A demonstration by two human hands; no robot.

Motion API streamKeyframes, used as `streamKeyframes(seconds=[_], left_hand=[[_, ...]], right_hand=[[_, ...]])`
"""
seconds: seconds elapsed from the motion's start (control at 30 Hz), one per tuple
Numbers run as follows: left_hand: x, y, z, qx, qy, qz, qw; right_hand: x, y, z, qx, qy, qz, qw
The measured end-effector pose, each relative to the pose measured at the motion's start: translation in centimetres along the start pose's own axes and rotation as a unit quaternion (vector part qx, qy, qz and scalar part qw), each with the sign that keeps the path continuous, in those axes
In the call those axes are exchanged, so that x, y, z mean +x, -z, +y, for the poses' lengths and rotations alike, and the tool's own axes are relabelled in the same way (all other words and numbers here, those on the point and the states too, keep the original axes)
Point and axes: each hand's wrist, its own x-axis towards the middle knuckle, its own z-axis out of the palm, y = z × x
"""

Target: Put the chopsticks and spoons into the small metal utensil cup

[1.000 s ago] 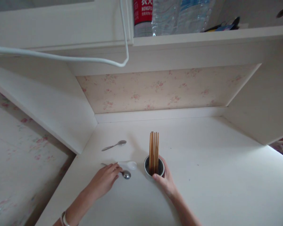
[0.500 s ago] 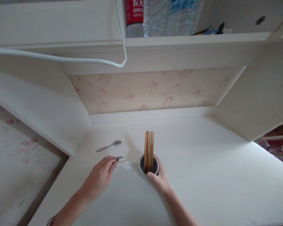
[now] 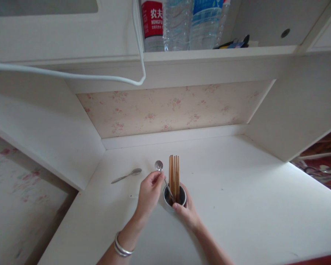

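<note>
My left hand point(image 3: 150, 191) pinches a metal spoon point(image 3: 159, 166) just below its round bowl. The bowl points up, and the handle slants down into the mouth of a cup point(image 3: 167, 206). Several wooden chopsticks point(image 3: 174, 175) stand upright in that cup. Around the cup's right side wraps my right hand point(image 3: 188, 213), its thumb at the near rim. To the left, a second metal spoon point(image 3: 127, 175) lies on the white tabletop. A white spoon is mostly hidden behind my left hand; only a bit of its handle point(image 3: 132, 196) shows.
White side panels point(image 3: 289, 106) and a low back ledge point(image 3: 171, 137) enclose the tabletop point(image 3: 251, 206). Overhead, a shelf point(image 3: 223, 54) holds plastic bottles point(image 3: 176, 25). A white cable point(image 3: 85, 76) hangs in front at the upper left.
My left hand has moved right and up to the cup, turning its spoon so the handle enters the cup. My right hand keeps its hold. The view has shifted slightly.
</note>
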Motion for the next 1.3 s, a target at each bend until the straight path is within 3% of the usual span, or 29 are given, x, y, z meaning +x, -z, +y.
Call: streamKeyframes(seconds=[0.33, 0.53, 0.83, 1.1, 1.2, 1.3], left_hand=[[-0.7, -1.0, -3.9, 0.062, 0.004, 0.011, 0.998], [-1.1, -1.1, -4.1, 0.041, -0.003, 0.007, 0.999], [-1.6, -1.6, -3.9, -0.061, 0.086, 0.02, 0.994], [-2.1, -0.7, -4.4, -0.072, 0.078, -0.02, 0.994], [-3.0, -0.2, -5.5, -0.128, 0.071, -0.072, 0.987], [-4.0, -0.3, -6.6, -0.225, 0.061, -0.148, 0.961]], right_hand=[[0.2, -0.1, 0.2, 0.022, 0.009, -0.011, 1.0], [0.1, 0.1, 0.7, 0.013, 0.025, -0.005, 1.0], [0.1, 0.0, 0.4, 0.001, 0.024, -0.001, 1.0], [0.0, -0.4, 0.0, 0.016, 0.017, -0.007, 1.0], [0.0, -0.2, -0.1, -0.006, 0.015, -0.007, 1.0], [0.0, 0.1, -0.4, -0.033, 0.012, -0.006, 0.999]])
